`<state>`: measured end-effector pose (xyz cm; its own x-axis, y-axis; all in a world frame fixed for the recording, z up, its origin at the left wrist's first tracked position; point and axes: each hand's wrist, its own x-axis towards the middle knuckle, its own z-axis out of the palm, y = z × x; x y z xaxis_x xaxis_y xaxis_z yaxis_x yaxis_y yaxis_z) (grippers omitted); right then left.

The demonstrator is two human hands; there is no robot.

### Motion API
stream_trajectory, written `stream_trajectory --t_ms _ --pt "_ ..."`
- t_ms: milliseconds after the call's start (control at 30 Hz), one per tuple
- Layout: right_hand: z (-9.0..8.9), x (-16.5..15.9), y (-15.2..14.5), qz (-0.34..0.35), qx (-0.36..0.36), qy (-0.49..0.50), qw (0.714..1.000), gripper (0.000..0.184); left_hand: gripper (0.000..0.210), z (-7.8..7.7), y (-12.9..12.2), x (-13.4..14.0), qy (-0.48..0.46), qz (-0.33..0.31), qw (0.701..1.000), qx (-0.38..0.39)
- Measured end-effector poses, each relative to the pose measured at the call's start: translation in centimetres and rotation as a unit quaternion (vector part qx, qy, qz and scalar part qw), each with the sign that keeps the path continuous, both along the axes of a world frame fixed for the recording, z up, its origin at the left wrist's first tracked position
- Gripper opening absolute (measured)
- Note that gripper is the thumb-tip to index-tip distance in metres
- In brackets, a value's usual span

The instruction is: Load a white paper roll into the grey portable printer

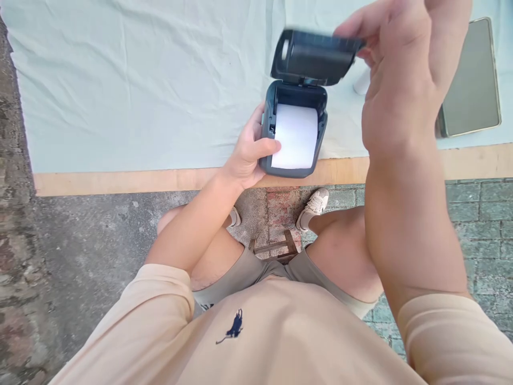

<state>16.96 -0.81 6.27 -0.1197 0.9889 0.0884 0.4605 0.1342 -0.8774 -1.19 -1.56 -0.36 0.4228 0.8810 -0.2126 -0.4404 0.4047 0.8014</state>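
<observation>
A small dark label printer [321, 133] rests in my left hand [248, 149] over the table's front edge. My left fingers wrap its side, and the thumb lies across the edge of a white paper roll [297, 136] in the open compartment. The hinged black lid [316, 56] is raised at the far end of the body. My right hand [385, 48] pinches the lid's right corner between thumb and fingers; some of those fingers are hidden behind the hand.
A pale cloth [140, 85] covers the table, with a bare wooden edge [120, 181] in front. A phone-like flat grey device [473, 80] lies at the right. A small white object [362, 83] is partly hidden by my right hand. A wooden stool [276, 247] shows below.
</observation>
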Motion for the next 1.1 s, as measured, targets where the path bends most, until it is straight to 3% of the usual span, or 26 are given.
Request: stream_trajectory --t_ms 133,233,367,533,667,767,933,1100 --pt "-0.2 -0.5 0.5 -0.071 0.071 0.057 0.993 0.020 0.048 0.0 0.0 0.0 -0.013 -0.003 1.000 0.009" --pt "-0.5 -0.5 0.4 -0.031 0.030 0.032 0.999 0.016 0.047 0.1 -0.1 0.0 -0.013 -0.010 1.000 0.019" --pt "-0.7 -0.4 0.2 0.051 -0.034 -0.035 0.998 0.034 0.048 0.4 -0.1 -0.1 -0.026 -0.027 0.999 0.016" --pt "-0.5 -0.7 0.2 0.068 -0.077 -0.068 0.992 0.048 0.032 1.0 0.3 -0.1 -0.040 -0.032 0.999 -0.009" --pt "-0.7 -1.0 0.1 0.051 -0.080 -0.089 0.992 0.048 0.035 0.7 0.5 0.1 -0.042 -0.038 0.998 -0.020" --pt "-0.8 -0.6 0.0 0.052 -0.059 -0.084 0.993 0.051 0.028 0.3 0.7 0.3 -0.057 -0.005 0.998 -0.027" --pt "-0.9 0.6 -0.1 0.149 0.006 -0.043 0.988 0.055 0.019 0.1 0.7 0.4 -0.036 0.021 0.998 -0.037" --pt "-1.3 0.4 -0.1 0.090 -0.021 -0.053 0.994 0.047 0.024 0.1 0.7 0.4 -0.049 0.004 0.998 -0.045"
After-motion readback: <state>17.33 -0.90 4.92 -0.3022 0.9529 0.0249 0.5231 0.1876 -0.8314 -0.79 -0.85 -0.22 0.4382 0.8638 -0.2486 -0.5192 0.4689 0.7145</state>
